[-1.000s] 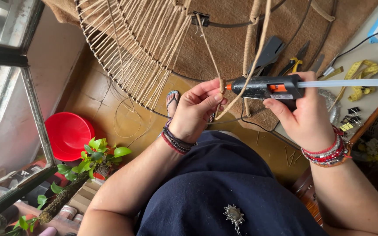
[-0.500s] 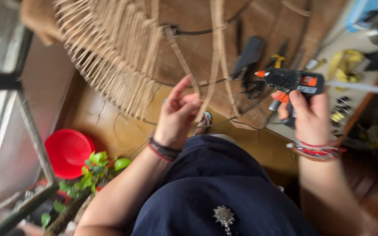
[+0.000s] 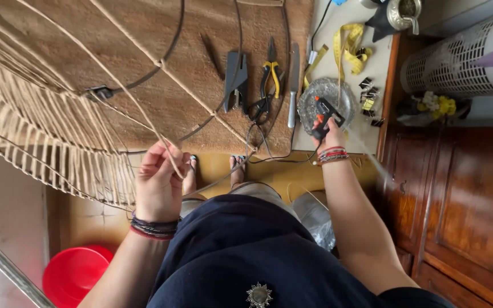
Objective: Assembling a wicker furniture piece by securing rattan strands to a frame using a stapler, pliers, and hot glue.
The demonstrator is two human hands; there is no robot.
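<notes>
We pinch the jute cord (image 3: pixel 169 157) in our left hand (image 3: pixel 158 188) against the wire frame (image 3: pixel 166 54), while our right hand (image 3: pixel 331 136) clasps the glue gun (image 3: pixel 325 114) over the glass dish (image 3: pixel 327 101) on the desk (image 3: pixel 366 68). It seems we are parking the gun; next comes careful wrapping.

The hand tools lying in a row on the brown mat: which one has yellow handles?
The pliers, in the middle of the row. Their handles are yellow, while the dark grey tool on their left and the metal blade on their right show no yellow.
</notes>
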